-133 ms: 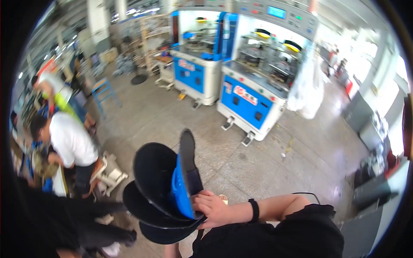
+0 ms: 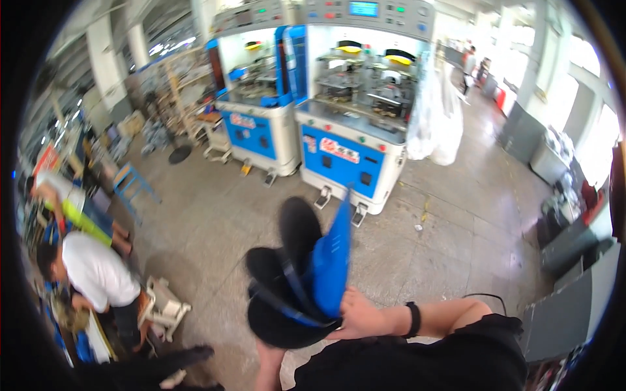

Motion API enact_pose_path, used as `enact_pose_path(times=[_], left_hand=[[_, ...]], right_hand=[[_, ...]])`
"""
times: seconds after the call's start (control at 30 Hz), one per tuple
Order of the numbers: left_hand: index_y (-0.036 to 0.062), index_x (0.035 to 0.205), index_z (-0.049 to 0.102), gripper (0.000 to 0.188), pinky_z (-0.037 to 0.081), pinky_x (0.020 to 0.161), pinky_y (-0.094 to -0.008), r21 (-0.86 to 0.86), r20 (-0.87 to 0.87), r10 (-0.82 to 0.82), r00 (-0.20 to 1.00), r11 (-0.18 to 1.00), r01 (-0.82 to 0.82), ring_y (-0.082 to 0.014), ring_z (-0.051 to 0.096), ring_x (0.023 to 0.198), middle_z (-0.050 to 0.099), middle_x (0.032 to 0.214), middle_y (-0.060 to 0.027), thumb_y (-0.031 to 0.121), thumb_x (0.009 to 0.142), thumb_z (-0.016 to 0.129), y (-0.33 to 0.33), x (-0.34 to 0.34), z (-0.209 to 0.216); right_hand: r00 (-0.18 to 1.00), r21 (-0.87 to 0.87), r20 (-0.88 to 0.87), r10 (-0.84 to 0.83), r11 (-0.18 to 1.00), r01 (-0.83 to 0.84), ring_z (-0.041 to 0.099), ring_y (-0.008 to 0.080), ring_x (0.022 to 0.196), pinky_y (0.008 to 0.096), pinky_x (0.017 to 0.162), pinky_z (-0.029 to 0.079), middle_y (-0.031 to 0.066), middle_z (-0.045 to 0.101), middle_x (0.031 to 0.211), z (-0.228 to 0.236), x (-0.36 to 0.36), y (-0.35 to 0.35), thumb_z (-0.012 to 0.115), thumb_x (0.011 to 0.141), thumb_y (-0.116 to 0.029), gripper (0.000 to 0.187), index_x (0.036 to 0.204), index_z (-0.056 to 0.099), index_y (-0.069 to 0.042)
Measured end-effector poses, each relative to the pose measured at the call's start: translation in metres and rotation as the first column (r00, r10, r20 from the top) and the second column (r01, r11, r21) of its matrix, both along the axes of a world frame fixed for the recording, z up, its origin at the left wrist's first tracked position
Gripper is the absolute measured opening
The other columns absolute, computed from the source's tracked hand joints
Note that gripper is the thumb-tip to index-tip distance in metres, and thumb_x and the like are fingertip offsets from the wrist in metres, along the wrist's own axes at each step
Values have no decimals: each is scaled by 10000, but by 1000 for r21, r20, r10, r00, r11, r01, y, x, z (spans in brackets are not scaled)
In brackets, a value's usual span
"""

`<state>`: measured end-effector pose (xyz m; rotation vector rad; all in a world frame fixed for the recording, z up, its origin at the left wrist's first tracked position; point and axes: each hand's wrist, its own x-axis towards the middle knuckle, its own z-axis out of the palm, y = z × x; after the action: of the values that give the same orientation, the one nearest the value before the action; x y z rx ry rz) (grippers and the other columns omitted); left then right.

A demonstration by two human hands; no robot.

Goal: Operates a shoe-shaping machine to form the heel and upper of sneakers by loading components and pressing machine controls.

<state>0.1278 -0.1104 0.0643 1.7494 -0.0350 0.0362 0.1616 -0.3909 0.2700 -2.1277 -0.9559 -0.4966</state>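
Observation:
In front of me is a fanned bunch of curved, insole-shaped pieces (image 2: pixel 283 319), black on the faces toward the left. The rightmost blue piece (image 2: pixel 332 260) stands upright with its tip pointing away from me. My right hand (image 2: pixel 360 316) is closed on the near right end of the bunch, its fingers against the blue piece. My left hand (image 2: pixel 268 352) comes up from below to the underside of the black pieces, which hide its fingers.
Two blue-and-white machines (image 2: pixel 345 156) with foot pedals stand ahead. Clear plastic bags (image 2: pixel 443 124) hang beside the nearer one. A blue stool (image 2: pixel 134 189) is to the left, near a person in a white shirt (image 2: pixel 101 270) bending over. Grey bins (image 2: pixel 551 156) line the right side.
The view has shifted, with the machines now further left. The bunch has moved right in view and turned, showing more blue. More of my left hand and forearm shows beneath it.

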Motion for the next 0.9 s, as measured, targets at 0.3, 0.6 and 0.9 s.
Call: enact_pose_path(times=[0.3, 0.6, 0.9], left_hand=[[25, 1444, 331, 920, 380, 1063, -401, 88, -142, -630, 764, 761, 643, -291, 488, 1237, 478, 1345, -181, 37, 610, 720, -210, 273, 71], [47, 1482, 287, 901, 433, 993, -388, 4, -374, -635, 676, 727, 686, -277, 503, 1201, 470, 1355, -149, -6, 641, 605, -283, 419, 91], [49, 1462, 324, 887, 448, 962, -377, 184, -141, -582, 801, 779, 599, -278, 542, 1134, 509, 1305, -154, 31, 622, 607, -193, 625, 66]], right_hand=[[392, 154, -338, -856, 360, 920, 641, 382, 940, 428, 826, 524, 219, 639, 1016, -23, 112, -189, 811, 700, -419, 671, 1112, 546, 40], [620, 94, -417, -664, 647, 756, 615, 407, 959, 440, 826, 517, 233, 616, 972, -33, 301, -239, 767, 651, -301, 604, 1064, 506, 54], [468, 139, -514, -719, 468, 873, 639, 406, 937, 452, 813, 523, 257, 640, 947, -45, 487, -192, 791, 674, -424, 729, 1120, 502, 75]])
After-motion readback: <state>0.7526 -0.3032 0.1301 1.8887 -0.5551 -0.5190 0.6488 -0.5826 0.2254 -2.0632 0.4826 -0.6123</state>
